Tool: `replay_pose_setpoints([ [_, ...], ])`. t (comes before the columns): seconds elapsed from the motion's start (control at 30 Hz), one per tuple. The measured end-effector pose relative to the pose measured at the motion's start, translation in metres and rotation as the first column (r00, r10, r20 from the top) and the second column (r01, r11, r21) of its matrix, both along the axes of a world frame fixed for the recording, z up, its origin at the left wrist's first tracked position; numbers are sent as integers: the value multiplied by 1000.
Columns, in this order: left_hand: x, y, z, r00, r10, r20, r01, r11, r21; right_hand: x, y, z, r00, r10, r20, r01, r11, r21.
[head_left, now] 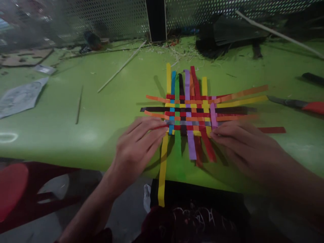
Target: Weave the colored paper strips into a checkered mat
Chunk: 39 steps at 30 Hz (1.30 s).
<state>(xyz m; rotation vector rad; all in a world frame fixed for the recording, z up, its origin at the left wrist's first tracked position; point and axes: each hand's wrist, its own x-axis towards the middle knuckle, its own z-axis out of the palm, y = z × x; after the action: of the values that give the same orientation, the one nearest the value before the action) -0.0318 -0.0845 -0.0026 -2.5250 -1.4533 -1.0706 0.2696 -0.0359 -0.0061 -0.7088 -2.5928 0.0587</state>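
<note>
A woven mat of coloured paper strips [192, 113] lies on the green table [88, 111], with yellow, blue, black, purple, red and orange strips crossing. My left hand [138, 146] rests flat at the mat's near left corner, fingers stretched out and touching a red strip's end. My right hand [240, 145] lies at the near right corner, fingertips pressing the strips' edge by a pink strip. A long yellow strip [162, 168] hangs over the table's front edge between my hands.
A knife with a red handle [298, 104] lies at the right. Thin sticks [121, 67] and paper scraps lie at the back, in front of a perforated metal screen [113, 17]. A grey paper sheet [20, 98] lies far left. A red stool [12, 189] stands below left.
</note>
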Motion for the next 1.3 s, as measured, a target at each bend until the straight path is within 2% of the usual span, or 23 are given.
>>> replay_pose_setpoints([
  [0.1, -2, 5, 1, 999, 5, 33, -5, 1000, -12, 0, 0, 0, 1000, -7, 2, 7, 1000, -25],
  [0.3, -10, 9, 1, 991, -51, 120, 67, 989, -133, 1, 1, 0, 1000, -1, 16, 1, 1000, -26],
  [0.43, -8, 9, 0, 992, -78, 102, 90, 987, -129, 1, 2, 0, 1000, 11, 22, -11, 1000, 0],
  [0.63, 3, 10, 1, 995, -17, 97, 28, 993, -117, 1, 2, 0, 1000, -1, 24, 1, 1000, -16],
  [0.73, 4, 9, 3, 994, -40, 97, 50, 993, -103, 1, 2, 0, 1000, 3, 16, -3, 1000, -11],
  [0.8, 3, 4, 3, 994, -55, 89, 64, 993, -101, 1, 2, 0, 1000, 3, 8, -3, 1000, -24],
  [0.97, 0, -9, 4, 1000, -6, 7, 6, 995, -100, 2, 1, -2, 1000, -6, 0, 6, 999, -38],
  [1.3, -8, -10, 0, 984, -152, -92, 136, 977, -161, 1, 1, 0, 1000, -9, -24, 8, 998, -58],
])
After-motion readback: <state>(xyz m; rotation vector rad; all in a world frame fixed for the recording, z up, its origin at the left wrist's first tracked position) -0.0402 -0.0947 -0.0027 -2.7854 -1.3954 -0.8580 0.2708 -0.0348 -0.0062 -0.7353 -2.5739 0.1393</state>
